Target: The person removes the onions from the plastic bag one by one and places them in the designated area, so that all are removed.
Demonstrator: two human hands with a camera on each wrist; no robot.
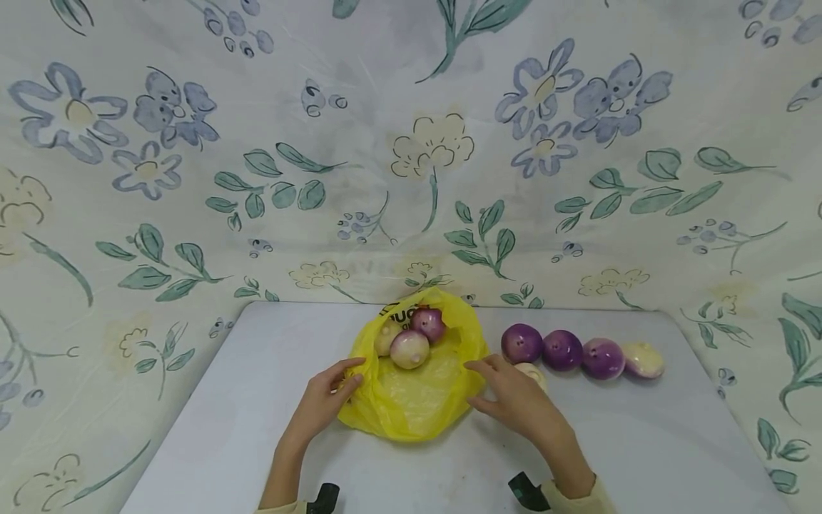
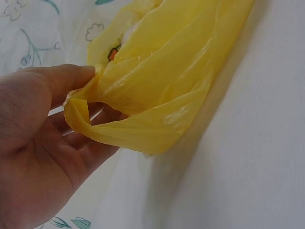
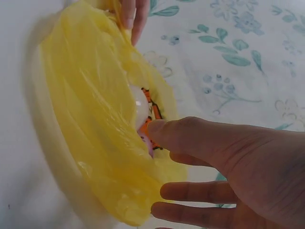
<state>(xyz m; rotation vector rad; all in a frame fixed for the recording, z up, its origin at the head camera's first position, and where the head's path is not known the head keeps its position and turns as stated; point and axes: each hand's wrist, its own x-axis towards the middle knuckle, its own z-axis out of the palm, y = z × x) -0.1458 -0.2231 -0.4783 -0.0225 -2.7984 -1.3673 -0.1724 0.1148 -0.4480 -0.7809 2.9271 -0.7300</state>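
A yellow plastic bag (image 1: 417, 410) lies on the table with its mouth spread open. Inside it are a purple onion (image 1: 428, 324), a pale pink onion (image 1: 409, 349) and a yellowish one (image 1: 385, 337) partly behind them. My left hand (image 1: 322, 400) pinches the bag's left rim between thumb and fingers, as the left wrist view shows. At the opposite rim, my right hand (image 1: 516, 396) has its thumb and fingers extended and spread beside the plastic. In the right wrist view its thumb (image 3: 178, 136) overlaps the bag; whether it touches is unclear.
Right of the bag runs a row of purple onions (image 1: 561, 350), ending in a pale, purple-tinged onion (image 1: 643, 360). Another pale onion (image 1: 531, 373) is partly hidden behind my right hand. Floral cloth (image 1: 433, 178) hangs behind the white table (image 1: 257, 357).
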